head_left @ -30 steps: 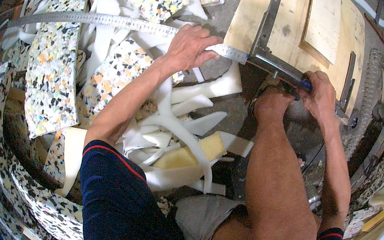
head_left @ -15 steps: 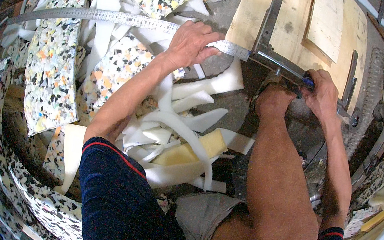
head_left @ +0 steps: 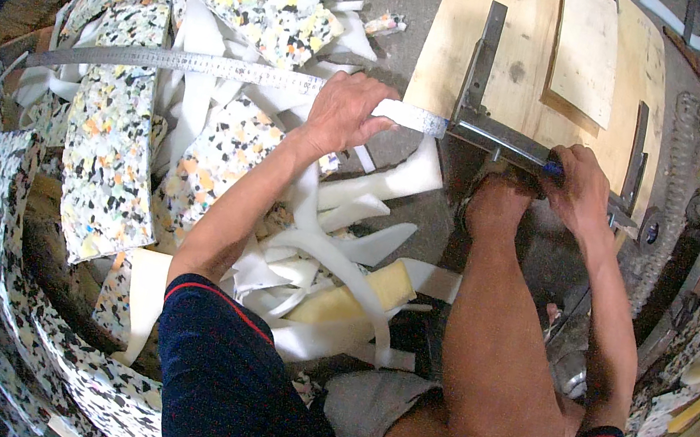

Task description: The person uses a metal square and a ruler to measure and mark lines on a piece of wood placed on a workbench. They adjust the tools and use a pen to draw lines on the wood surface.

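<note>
My left hand (head_left: 349, 114) is closed around a long metal ruler (head_left: 201, 65), near its right end. The ruler reaches left over the foam pieces, and its right end lies close to a dark metal bar (head_left: 506, 141) along the near edge of a wooden board (head_left: 518, 63). My right hand (head_left: 580, 190) curls round a blue-tipped part at the right end of that bar. An upright metal strip (head_left: 487, 54) stands on the board's left side. My foot (head_left: 497, 200) is under the bar, partly hidden.
Speckled foam slabs (head_left: 113, 138) and white foam offcuts (head_left: 344, 258) are heaped on the left. A yellow foam block (head_left: 365, 298) lies among them. A thin wooden panel (head_left: 584, 55) rests on the board. Right of it hangs a coiled hose (head_left: 675, 177), with more foam beyond.
The whole view has shifted slightly, so the scene sits a little lower in the picture. Both hands keep the same holds, and the ruler stays against the bar's left end.
</note>
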`<action>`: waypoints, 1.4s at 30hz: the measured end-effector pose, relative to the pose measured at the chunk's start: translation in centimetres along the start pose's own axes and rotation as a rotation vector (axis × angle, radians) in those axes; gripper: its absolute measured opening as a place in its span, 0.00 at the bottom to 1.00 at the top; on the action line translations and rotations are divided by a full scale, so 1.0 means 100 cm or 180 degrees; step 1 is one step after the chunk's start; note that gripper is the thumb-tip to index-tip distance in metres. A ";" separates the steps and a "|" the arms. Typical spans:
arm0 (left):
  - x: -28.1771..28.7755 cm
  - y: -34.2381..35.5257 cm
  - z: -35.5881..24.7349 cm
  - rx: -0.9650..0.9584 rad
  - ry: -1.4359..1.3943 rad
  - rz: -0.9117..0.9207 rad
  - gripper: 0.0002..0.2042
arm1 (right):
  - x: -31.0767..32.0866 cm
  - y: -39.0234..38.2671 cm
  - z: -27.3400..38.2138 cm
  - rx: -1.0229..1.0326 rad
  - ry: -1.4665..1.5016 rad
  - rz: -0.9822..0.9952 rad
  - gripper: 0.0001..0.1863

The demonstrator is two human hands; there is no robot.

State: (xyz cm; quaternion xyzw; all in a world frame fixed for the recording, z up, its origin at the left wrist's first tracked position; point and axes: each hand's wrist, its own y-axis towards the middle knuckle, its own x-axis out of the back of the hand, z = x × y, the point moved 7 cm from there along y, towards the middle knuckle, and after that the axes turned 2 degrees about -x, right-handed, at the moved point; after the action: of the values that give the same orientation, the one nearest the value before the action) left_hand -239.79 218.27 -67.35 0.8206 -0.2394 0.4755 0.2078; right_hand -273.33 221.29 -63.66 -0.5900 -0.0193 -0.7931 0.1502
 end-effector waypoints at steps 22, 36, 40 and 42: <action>-0.003 -0.003 0.002 0.0123 -0.0043 0.0017 0.18 | -0.001 0.000 0.003 0.0071 -0.0093 0.0010 0.20; -0.002 -0.002 -0.001 0.0106 -0.0100 0.0000 0.18 | -0.002 0.000 0.001 0.0093 -0.0066 0.0007 0.22; -0.001 -0.001 -0.003 -0.0053 -0.0061 -0.0088 0.18 | -0.005 -0.001 -0.004 0.0057 -0.0112 0.0080 0.23; -0.001 -0.003 0.000 -0.0042 -0.0005 0.0022 0.19 | -0.004 -0.001 -0.002 0.0139 -0.0042 0.0015 0.22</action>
State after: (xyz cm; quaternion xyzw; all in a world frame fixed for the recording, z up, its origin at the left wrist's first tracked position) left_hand -239.65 218.53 -67.51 0.8188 -0.2455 0.4739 0.2114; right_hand -273.44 221.40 -64.09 -0.5919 -0.0363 -0.7882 0.1647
